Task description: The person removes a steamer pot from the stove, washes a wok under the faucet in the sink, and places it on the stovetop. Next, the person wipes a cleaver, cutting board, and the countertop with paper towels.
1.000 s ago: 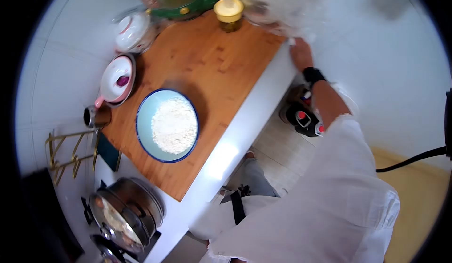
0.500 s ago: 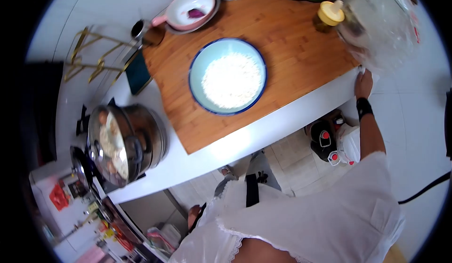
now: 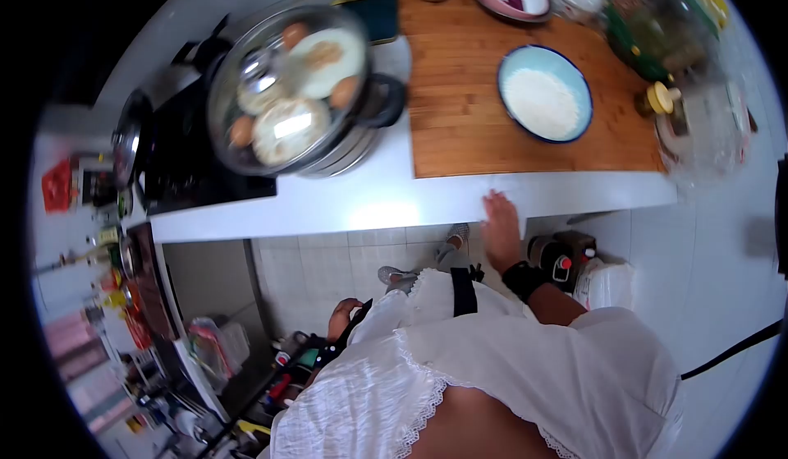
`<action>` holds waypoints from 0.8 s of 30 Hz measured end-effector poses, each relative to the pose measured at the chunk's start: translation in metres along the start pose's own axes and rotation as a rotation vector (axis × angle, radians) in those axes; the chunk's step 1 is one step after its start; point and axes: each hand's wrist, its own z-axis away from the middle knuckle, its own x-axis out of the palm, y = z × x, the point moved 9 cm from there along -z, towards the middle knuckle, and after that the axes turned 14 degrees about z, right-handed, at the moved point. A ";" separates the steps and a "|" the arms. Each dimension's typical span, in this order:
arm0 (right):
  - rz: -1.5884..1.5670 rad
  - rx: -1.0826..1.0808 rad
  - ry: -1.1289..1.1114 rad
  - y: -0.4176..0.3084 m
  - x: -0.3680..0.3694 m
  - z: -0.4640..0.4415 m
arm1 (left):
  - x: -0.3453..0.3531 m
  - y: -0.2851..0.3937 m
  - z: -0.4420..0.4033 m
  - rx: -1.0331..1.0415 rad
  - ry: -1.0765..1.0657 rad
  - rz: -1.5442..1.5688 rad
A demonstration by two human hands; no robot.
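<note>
My right hand, with a black band at the wrist, is at the front edge of the white counter. Its fingers press on what looks like a thin white cloth, hard to make out against the counter. My left hand hangs low beside my body, its fingers loosely bent, with no object visible in them. Beyond the right hand, a blue-rimmed bowl of white flour-like powder stands on a wooden board.
A lidded steamer pot with eggs and pale food stands on the left, beside a black stove. A pink-handled bowl, a yellow-topped bottle and a plastic bag line the back and right. Jugs stand below.
My right hand has moved left along the counter edge, from its right end to below the board, the white cloth with it. The view has shifted left, showing more of the pot.
</note>
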 end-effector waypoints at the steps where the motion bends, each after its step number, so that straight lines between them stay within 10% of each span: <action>1: -0.024 -0.058 0.014 -0.030 0.003 -0.002 | -0.003 -0.015 0.010 -0.015 0.010 0.047; 12: -0.307 -0.541 0.067 -0.317 0.046 -0.049 | -0.032 -0.245 0.132 -0.507 0.362 0.602; 15: -0.926 -0.402 -0.325 -0.383 0.080 -0.059 | -0.131 -0.112 0.120 0.014 0.572 0.310; 17: -1.668 -0.043 -0.916 -0.437 0.078 -0.041 | -0.147 -0.137 0.096 0.021 0.579 1.129; 19: -1.830 -0.003 -1.124 -0.473 0.042 -0.020 | -0.193 -0.087 0.080 0.057 0.634 0.900; 24: -1.888 -0.054 -1.402 -0.509 0.006 0.014 | -0.245 -0.020 0.075 0.168 0.638 1.424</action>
